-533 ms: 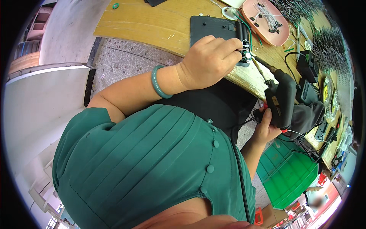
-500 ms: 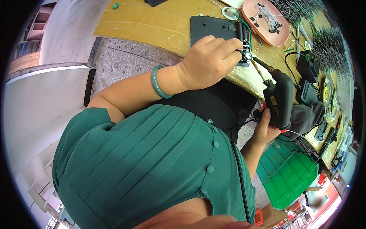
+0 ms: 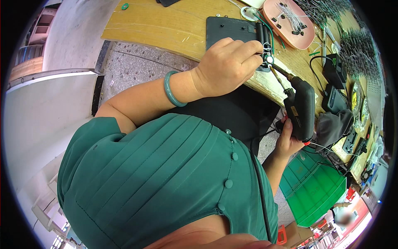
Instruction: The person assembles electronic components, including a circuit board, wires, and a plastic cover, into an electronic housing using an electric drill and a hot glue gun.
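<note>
My right hand (image 3: 287,141) is wrapped round the grip of a black soldering gun (image 3: 302,106). Two thin metal rods lead from the gun's front to a small round shiny part (image 3: 270,59) at the table edge, and their ends meet at or very near it. My left hand (image 3: 232,60) is closed in a pinch just left of that part, beside a black flat plate (image 3: 222,33) with a dark bar along its right side. What the left fingertips hold is too small to name; thin pale wire ends show there.
A pink tray (image 3: 309,41) with white leads and black connectors lies beyond the plate. Bundles of grey wires (image 3: 356,54) fill the far right. Black boxes (image 3: 333,99) and a dark cloth (image 3: 336,126) sit right of the gun. A green crate (image 3: 313,186) stands below the table.
The soldering gun and my right hand have shifted slightly left, and the rod tips sit a little closer to the round part. My left hand has barely moved.
</note>
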{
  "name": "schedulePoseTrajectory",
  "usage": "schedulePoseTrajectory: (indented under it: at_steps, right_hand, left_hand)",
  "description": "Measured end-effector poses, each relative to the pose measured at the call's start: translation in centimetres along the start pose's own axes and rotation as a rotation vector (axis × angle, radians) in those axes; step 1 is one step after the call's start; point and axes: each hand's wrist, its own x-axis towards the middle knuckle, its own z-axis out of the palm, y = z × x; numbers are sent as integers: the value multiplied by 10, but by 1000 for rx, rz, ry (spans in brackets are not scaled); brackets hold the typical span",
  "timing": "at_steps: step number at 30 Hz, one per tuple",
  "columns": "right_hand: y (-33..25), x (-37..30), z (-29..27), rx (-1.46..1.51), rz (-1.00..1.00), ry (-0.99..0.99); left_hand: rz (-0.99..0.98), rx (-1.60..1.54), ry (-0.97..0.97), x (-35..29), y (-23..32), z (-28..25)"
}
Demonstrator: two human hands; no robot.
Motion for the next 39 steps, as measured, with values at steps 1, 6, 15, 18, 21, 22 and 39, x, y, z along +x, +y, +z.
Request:
schedulePoseTrajectory:
  at_steps: [1,6,15,18,21,22,39]
  right_hand:
    - [0,0,0,-19,-13,-11]
    - [0,1,0,-67,-27,-22]
    - [-2,3,1,-65,4,-18]
    - [-2,3,0,-95,-41,-36]
    - [-2,2,0,-79,-9,-26]
    - [-2,2,0,-62,-6,-19]
    - [-10,23,-2,276,6,50]
  left_hand:
    - [0,0,0,0,0,0]
    - [2,-13,9,-1,-1,1]
    - [-2,-10,-16,0,-1,-1]
    - [-7,-10,-8,-1,0,0]
    - [-9,-11,-13,-1,-1,0]
    - [-9,-11,-13,-1,-1,0]
    - [-7,-13,-8,0,-1,1]
